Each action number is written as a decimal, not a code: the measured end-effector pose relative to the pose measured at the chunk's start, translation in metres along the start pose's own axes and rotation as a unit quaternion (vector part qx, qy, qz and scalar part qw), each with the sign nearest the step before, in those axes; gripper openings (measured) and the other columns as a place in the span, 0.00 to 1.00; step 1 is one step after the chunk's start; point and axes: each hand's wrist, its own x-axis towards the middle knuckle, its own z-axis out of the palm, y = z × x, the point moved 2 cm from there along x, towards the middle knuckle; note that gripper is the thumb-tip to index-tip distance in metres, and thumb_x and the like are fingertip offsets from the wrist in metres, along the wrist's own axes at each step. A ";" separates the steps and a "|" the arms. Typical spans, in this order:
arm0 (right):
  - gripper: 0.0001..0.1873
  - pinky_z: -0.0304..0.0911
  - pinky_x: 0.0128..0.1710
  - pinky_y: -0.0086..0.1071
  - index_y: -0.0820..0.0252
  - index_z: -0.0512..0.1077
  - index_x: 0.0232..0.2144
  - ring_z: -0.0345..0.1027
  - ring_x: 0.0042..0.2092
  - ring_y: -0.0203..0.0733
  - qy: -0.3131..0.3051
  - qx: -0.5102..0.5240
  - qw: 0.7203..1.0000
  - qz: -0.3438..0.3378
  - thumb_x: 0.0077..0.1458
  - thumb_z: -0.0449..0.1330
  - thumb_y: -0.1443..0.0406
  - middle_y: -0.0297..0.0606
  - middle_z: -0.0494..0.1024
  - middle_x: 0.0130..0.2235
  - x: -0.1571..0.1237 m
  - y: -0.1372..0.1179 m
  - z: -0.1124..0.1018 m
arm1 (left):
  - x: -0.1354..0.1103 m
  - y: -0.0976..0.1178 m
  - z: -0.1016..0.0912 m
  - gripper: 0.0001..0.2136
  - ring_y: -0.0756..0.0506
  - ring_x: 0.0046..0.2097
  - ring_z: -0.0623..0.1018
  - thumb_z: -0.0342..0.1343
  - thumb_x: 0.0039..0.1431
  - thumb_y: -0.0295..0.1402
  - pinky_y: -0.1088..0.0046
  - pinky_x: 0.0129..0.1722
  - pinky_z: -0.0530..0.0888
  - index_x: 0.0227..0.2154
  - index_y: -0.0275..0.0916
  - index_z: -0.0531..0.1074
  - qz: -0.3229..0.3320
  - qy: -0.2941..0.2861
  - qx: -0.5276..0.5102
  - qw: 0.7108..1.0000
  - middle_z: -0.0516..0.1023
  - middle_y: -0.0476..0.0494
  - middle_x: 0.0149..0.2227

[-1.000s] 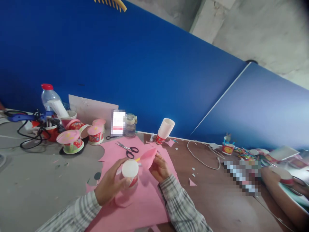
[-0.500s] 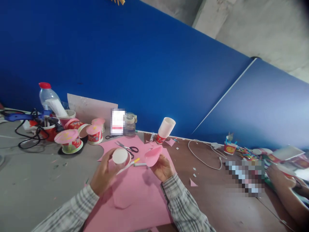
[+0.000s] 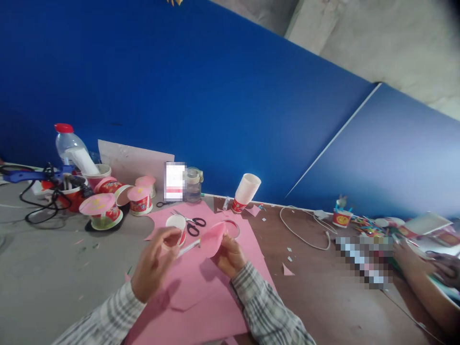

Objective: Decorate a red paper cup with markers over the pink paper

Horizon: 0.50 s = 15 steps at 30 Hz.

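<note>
My left hand (image 3: 155,261) is raised over the pink sheet, its fingers curved and apart, with nothing gripped. Just beyond its fingertips a paper cup (image 3: 176,223) rests on the sheet, partly hidden by the hand. My right hand (image 3: 230,254) pinches a curved, cut piece of pink paper (image 3: 212,238) by its right edge. Between the hands lies a white pen-like stick (image 3: 189,247), its right end near the pink piece; whether it touches my left hand I cannot tell. Scissors (image 3: 196,225) with black handles lie behind the cup.
A large pink sheet (image 3: 201,306) covers the table's middle. Cups with pink paper tops (image 3: 140,201) stand left, near a bottle (image 3: 72,148). Stacked white cups (image 3: 247,191) stand behind. At right are a white cable (image 3: 305,244) and another person's hand (image 3: 409,258).
My left hand has let go of the paper cup, which now stands on the sheet. My right hand has brought the pink piece leftward, closer to the left hand.
</note>
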 end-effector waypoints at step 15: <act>0.08 0.62 0.25 0.26 0.59 0.73 0.25 0.61 0.20 0.33 -0.018 -0.192 0.974 0.118 0.40 0.63 0.61 0.30 0.69 0.22 -0.021 0.037 0.027 | -0.023 -0.007 0.024 0.16 0.30 0.46 0.69 0.61 0.38 0.28 0.53 0.46 0.64 0.35 0.41 0.77 -0.241 -0.166 -0.298 0.909 0.78 0.37 0.43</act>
